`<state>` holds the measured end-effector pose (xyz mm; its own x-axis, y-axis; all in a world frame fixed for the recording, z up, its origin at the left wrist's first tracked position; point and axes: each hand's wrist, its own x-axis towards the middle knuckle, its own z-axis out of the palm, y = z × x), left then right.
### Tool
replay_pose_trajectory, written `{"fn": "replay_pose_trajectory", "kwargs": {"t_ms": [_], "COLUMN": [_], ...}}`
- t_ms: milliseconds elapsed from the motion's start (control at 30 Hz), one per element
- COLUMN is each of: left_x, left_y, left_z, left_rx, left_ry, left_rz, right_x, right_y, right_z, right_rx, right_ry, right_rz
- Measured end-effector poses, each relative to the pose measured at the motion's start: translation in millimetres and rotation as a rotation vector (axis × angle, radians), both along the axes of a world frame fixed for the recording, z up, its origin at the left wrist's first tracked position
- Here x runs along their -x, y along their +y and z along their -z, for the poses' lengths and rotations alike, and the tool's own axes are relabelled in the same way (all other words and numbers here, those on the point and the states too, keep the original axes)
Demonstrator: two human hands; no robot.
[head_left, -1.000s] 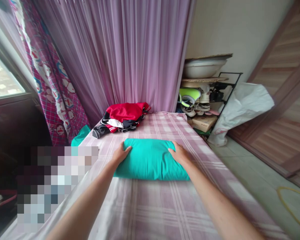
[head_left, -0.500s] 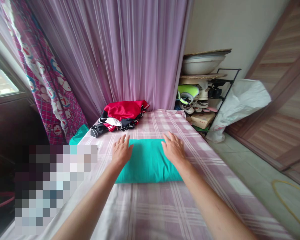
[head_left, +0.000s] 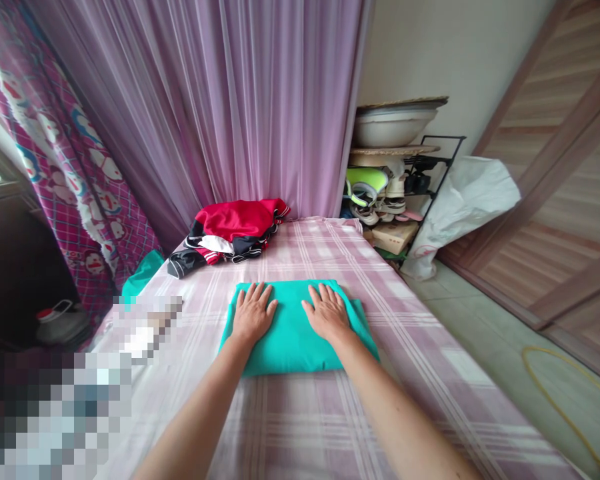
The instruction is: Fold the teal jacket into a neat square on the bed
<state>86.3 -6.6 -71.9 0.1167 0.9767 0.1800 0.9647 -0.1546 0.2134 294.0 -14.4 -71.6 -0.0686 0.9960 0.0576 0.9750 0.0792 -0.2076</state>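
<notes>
Now your left hand [head_left: 253,315] and right hand [head_left: 327,313] lie open and flat, not grasping, side by side on the folded teal cloth [head_left: 294,347], a smooth rectangle lying on the plaid bed sheet [head_left: 290,427].

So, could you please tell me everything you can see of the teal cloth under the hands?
The teal cloth looks like soft cotton, folded flat into a rough rectangle with slightly uneven edges. It lies on a plaid sheet, with the left hand and right hand resting flat on top, fingers spread.
</notes>
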Motion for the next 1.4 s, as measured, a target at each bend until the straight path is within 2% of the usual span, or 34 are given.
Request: {"fn": "replay_pose_trajectory", "kwargs": {"t_ms": [167, 400, 600, 733, 833, 933, 1133, 1233, 1400], "left_x": [24, 45, 48, 54, 66, 79, 87, 85, 84], "left_y": [-10, -20, -36, -41, -29, -4, 46, 53, 49], "left_z": [10.2, 23.0, 23.5, 14.9, 1.4, -11.9, -25.4, -30.9, -41.4], "left_rx": [0.021, 0.082, 0.073, 0.057, 0.093, 0.136, 0.230, 0.260, 0.274], "left_ry": [-0.070, -0.158, -0.243, -0.425, -0.546, -0.564, -0.581, -0.551, -0.496], "left_rz": [-0.070, -0.128, -0.174, -0.241, -0.330, -0.392, -0.426, -0.432, -0.422], "right_x": [-21, -40, -49, -49, -49, -49, -48, -47, -48], "right_y": [-11, -14, -31, -37, -37, -36, -38, -38, -37], "right_z": [12.3, 26.6, 37.3, 40.5, 41.0, 41.7, 42.1, 42.3, 44.7], "right_rx": [-0.043, -0.087, -0.142, -0.182, -0.205, -0.219, -0.261, -0.279, -0.301], "right_ry": [-0.025, -0.022, -0.075, -0.093, -0.101, -0.112, -0.133, -0.112, -0.078], "right_rz": [0.015, -0.106, -0.031, -0.041, -0.058, -0.056, -0.058, -0.062, -0.064]}}
